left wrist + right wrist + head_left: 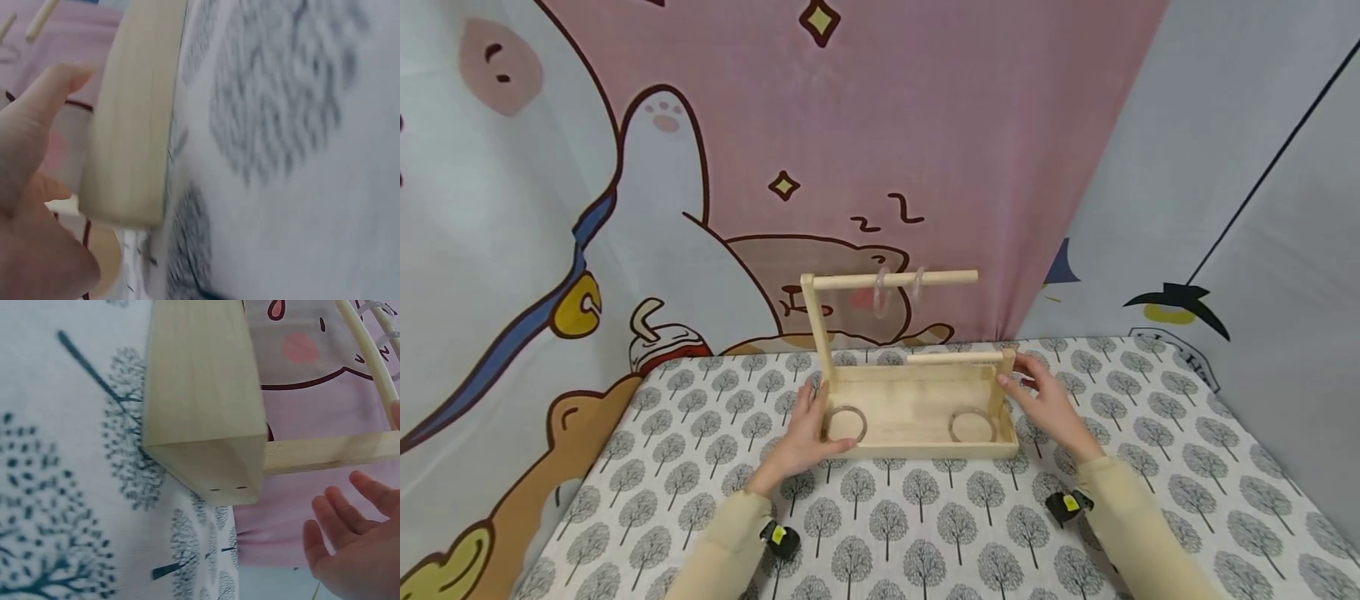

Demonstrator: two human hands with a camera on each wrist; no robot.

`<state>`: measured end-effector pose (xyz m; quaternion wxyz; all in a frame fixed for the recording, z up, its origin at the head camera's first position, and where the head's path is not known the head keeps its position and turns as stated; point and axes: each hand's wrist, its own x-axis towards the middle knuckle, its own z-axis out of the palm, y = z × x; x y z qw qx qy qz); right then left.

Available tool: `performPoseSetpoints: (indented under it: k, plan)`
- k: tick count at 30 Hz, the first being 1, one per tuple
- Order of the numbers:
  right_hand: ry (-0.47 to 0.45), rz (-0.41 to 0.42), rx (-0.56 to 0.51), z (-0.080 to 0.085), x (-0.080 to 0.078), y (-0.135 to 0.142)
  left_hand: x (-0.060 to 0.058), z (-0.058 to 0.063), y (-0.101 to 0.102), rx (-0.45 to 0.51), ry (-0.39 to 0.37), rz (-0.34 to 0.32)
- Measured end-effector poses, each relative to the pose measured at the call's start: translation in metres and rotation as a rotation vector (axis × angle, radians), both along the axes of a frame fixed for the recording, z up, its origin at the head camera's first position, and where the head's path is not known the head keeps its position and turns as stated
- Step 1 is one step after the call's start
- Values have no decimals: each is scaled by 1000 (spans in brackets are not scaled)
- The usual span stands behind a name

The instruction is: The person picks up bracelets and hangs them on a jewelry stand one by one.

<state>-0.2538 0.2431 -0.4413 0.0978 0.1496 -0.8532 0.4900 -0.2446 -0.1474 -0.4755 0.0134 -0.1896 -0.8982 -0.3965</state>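
A pale wooden box (925, 451) with two posts and two rods stands on the table. The tall left post (817, 329) carries a long rod (842, 282) with two clear rings (880, 293) hanging on it. From the short right post (1007, 367) a shorter rod (955, 358) points left. Inside the box lie a left ring (864, 423) and a right ring (951, 425). My left hand (805, 437) is at the box's left end, fingers extended along the side and thumb over the front edge. My right hand (1047, 408) is beside the short post, fingers loosely spread.
A white tablecloth (887, 521) with grey trees covers the table. Behind it hangs a pink and white cartoon curtain (1000, 150). A dark wrist device (781, 540) with a yellow mark sits on the left sleeve, and a similar device (1067, 505) on the right.
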Motion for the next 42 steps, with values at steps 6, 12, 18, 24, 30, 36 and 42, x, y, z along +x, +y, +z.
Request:
performPoseSetpoints:
  k: [6, 12, 18, 24, 30, 36, 42]
  plan:
    - [-128, 59, -42, -8, 4, 6, 9, 10, 21, -24, 138, -11]
    - [-226, 75, -16, -20, 7, 10, 10, 13, 37, 54, 118, -121]
    - [-259, 145, -6, -25, 10, 11, 5, 7, 56, 41, 150, -209]
    - [-285, 189, 10, -27, 11, 11, 3, 11, 82, 20, 39, -279]
    - [-385, 222, 29, -29, 14, 13, 0, 16, 106, -7, 7, -331]
    - [-397, 265, 43, -30, 19, 13, -5, 14, 123, -46, 10, -358]
    - [-355, 323, 27, -33, 17, 11, -12, 11, 138, -86, -7, -399]
